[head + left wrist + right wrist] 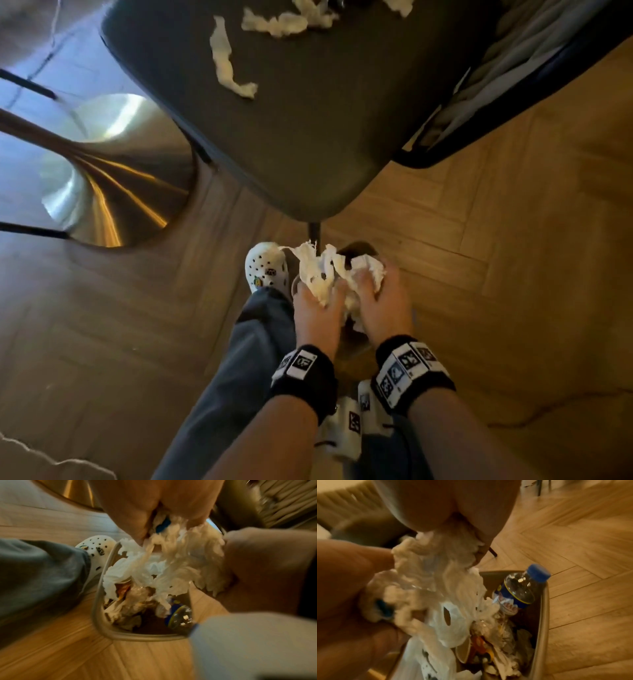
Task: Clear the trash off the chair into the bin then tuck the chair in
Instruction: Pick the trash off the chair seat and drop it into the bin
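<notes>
left hand point(317, 313): fingers curled round one side of the tissue wad point(329, 274), gripping it; a blue scrap point(163, 525) shows between fingers and paper in the left wrist view.
right hand point(378, 308): just beside the left hand, fingers curled into the other side of the same wad.
tissue wad: torn white paper, held between both hands, directly above the bin point(102, 623); loose strips hang down from the fingers toward the opening.
bin: below both hands on the wooden floor point(513, 274); holds crumpled paper, wrappers and a plastic bottle point(520, 591) with a blue cap, leaning at the rim under the right hand.
chair point(291, 144): ahead of the hands, dark seat, well apart from the fingers.
tissue strips point(227, 63): on the chair seat, beyond both hands, not touched.
white clog point(265, 270): just left of the left hand.
</notes>
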A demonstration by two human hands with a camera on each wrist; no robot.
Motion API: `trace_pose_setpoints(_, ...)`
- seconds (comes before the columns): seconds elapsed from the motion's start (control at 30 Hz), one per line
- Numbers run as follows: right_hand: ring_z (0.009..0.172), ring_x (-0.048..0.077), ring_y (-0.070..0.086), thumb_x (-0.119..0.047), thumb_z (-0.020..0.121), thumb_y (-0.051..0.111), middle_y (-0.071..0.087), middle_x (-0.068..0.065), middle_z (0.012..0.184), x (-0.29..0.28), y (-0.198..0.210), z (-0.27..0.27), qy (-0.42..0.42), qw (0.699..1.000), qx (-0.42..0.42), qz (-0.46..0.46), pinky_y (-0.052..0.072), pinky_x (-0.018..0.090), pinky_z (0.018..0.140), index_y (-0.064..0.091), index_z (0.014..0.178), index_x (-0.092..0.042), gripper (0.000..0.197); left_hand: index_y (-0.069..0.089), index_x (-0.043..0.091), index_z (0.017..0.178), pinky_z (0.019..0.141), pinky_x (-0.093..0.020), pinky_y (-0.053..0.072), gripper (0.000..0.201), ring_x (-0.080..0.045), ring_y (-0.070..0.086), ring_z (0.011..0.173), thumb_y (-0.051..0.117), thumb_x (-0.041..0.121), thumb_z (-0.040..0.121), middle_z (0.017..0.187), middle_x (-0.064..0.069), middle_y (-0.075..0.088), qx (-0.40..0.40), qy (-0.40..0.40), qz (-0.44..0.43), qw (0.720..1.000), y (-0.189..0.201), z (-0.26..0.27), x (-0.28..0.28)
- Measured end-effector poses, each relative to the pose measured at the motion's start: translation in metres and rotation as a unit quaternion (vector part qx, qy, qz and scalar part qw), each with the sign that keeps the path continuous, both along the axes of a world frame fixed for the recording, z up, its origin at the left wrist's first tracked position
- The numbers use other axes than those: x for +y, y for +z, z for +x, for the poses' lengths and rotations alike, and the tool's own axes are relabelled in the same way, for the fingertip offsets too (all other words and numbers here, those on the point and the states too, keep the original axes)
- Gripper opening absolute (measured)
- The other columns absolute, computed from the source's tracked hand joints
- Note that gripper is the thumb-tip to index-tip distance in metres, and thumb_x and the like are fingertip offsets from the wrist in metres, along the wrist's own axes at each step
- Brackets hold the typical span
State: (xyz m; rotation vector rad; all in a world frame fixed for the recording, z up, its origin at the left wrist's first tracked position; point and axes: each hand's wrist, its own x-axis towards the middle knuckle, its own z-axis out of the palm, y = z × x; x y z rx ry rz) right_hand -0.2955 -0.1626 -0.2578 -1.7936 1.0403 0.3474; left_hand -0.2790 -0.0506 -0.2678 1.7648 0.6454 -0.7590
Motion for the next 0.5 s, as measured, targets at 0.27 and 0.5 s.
trace_pose_setpoints(0.27, 0.128, 0.025, 0.048, -0.050, 0.097, 0.043, 0.048, 0.005, 0.143, -0.012, -0.053, 0.012, 0.195, 0.975, 0.088, -0.065, 0.037, 0.038, 0.106, 0.047, 0.142, -0.032, 0.049, 0.050, 0.014, 0.138, 0.104, -0.041, 0.043, 0.042, -0.035, 0.054, 0.122, 0.039, 0.034, 0.104, 0.136, -0.018, 0.055, 0.103, -0.249, 0.148, 0.952, -0.070, 0.011, -0.009)
trace_pose_setpoints(0.5, 0.118, 0.017, 0.056, -0.043, 0.099, 0.039, 0.060, -0.003, 0.130, -0.039, -0.004, 0.013, 0.085, 0.993, 0.067, -0.040, 0.045, 0.039, 0.102, 0.060, 0.126, -0.032, 0.036, 0.041, 0.022, 0.146, 0.093, -0.047, 0.050, 0.071, -0.035, 0.061, 0.113, 0.052, 0.063, 0.088, 0.130, -0.014, 0.061, 0.032, -0.290, 0.214, 0.932, -0.001, 0.028, -0.012)
